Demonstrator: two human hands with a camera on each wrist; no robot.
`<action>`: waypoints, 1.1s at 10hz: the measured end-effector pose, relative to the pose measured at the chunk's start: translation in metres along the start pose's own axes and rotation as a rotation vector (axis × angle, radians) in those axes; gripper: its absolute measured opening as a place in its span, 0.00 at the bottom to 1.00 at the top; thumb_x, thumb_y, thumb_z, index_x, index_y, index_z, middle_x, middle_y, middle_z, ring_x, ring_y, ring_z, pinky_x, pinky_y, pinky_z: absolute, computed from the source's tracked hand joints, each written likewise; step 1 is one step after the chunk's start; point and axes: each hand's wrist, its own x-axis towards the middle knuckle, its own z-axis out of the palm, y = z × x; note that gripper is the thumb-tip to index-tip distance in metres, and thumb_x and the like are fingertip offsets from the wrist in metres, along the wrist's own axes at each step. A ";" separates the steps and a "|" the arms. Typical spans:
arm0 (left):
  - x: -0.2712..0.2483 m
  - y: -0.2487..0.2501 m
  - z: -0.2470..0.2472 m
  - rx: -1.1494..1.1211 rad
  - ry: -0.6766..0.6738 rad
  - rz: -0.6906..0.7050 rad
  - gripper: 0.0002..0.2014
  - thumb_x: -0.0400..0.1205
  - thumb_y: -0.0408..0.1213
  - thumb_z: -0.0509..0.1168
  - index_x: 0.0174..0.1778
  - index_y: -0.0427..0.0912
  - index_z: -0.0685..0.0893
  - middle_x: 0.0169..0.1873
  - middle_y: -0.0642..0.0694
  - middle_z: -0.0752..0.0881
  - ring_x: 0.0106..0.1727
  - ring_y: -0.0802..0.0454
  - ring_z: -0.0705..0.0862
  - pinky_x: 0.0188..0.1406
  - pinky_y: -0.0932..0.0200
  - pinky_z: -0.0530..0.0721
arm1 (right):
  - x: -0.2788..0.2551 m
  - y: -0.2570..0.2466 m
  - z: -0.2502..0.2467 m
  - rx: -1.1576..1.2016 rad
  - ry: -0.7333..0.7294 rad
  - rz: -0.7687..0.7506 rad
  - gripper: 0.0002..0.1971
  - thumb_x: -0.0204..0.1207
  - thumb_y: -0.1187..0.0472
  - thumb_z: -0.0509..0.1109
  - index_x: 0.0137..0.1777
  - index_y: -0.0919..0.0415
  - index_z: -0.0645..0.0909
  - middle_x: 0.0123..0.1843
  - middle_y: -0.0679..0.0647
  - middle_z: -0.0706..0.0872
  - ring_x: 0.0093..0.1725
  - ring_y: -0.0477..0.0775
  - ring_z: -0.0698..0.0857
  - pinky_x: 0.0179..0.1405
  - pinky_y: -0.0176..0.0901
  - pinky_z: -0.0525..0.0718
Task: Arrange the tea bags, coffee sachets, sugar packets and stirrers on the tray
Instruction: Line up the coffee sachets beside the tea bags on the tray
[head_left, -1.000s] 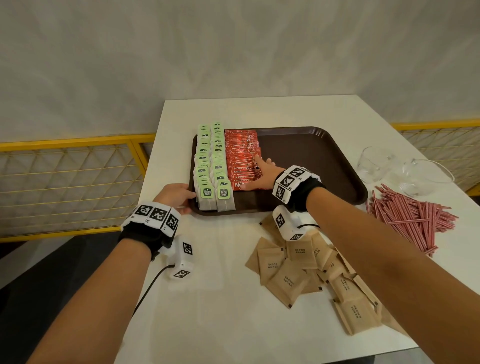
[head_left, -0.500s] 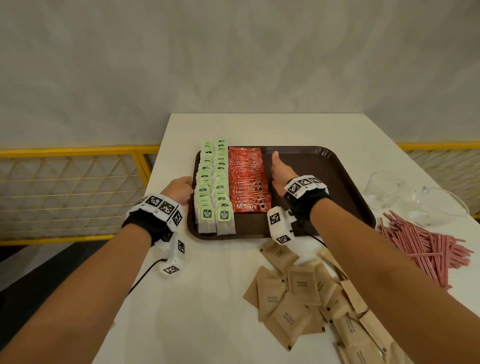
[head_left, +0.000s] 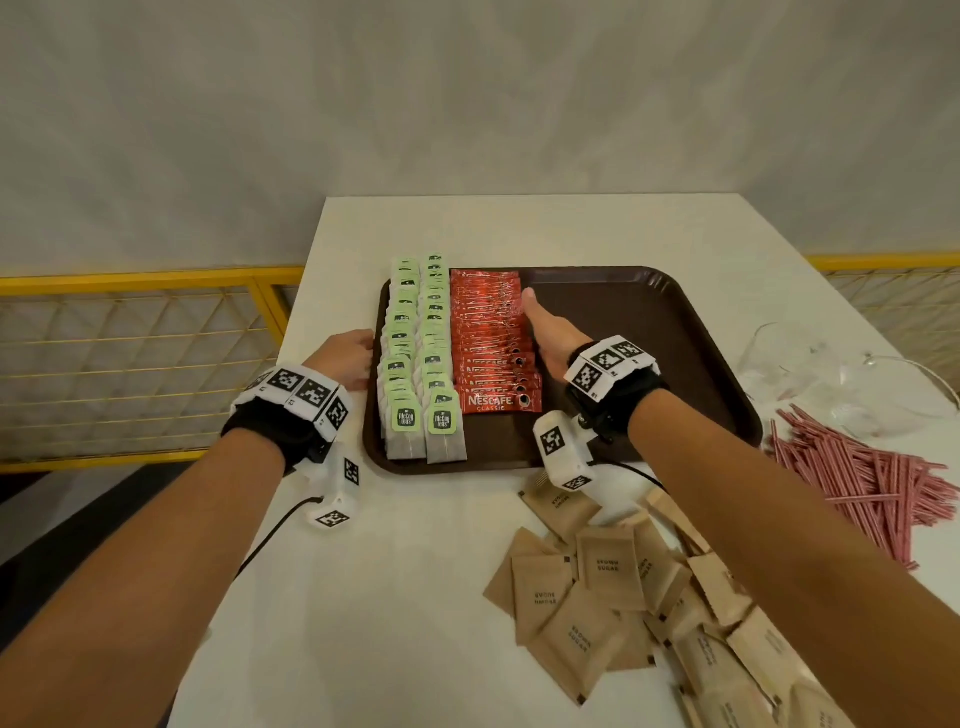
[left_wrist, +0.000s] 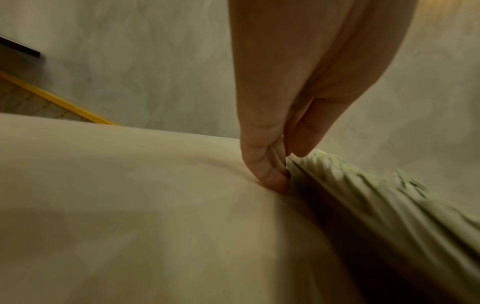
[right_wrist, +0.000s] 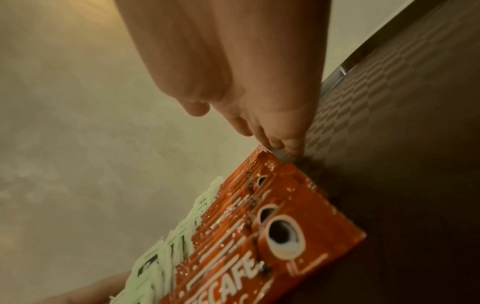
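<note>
Both hands are squaring rows on the tray (head_left: 675, 332): the right hand (head_left: 545, 332), fingers straight and grasping nothing, is edging the coffee sachets (head_left: 491, 343), the left hand (head_left: 345, 356), likewise flat, is bracing the tea bags (head_left: 415, 353); advisable to press evenly, avoiding buckling.

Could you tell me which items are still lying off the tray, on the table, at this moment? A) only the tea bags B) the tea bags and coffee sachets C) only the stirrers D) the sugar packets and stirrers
D: the brown sugar packets and pink stirrers lie on the white table, while the tea bags and coffee sachets sit in rows on the tray.
</note>
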 end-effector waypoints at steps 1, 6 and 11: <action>0.003 0.000 0.002 0.028 0.002 0.000 0.20 0.83 0.20 0.54 0.73 0.31 0.72 0.70 0.32 0.75 0.71 0.35 0.75 0.61 0.50 0.79 | 0.027 0.011 -0.001 0.011 -0.015 -0.002 0.50 0.65 0.23 0.53 0.81 0.57 0.61 0.77 0.59 0.72 0.74 0.60 0.73 0.76 0.62 0.65; 0.008 -0.004 0.004 -0.032 0.045 -0.024 0.30 0.80 0.16 0.48 0.76 0.42 0.69 0.72 0.44 0.75 0.70 0.41 0.75 0.63 0.47 0.77 | -0.008 -0.013 0.027 -1.069 -0.004 -0.150 0.31 0.87 0.47 0.41 0.83 0.66 0.47 0.85 0.61 0.43 0.84 0.58 0.41 0.80 0.55 0.43; 0.008 -0.004 0.003 -0.012 0.036 -0.013 0.29 0.80 0.17 0.50 0.77 0.42 0.69 0.72 0.43 0.75 0.70 0.40 0.75 0.62 0.47 0.77 | 0.008 -0.014 0.020 -0.797 0.090 -0.119 0.32 0.86 0.46 0.45 0.83 0.62 0.43 0.85 0.62 0.43 0.84 0.62 0.44 0.80 0.57 0.46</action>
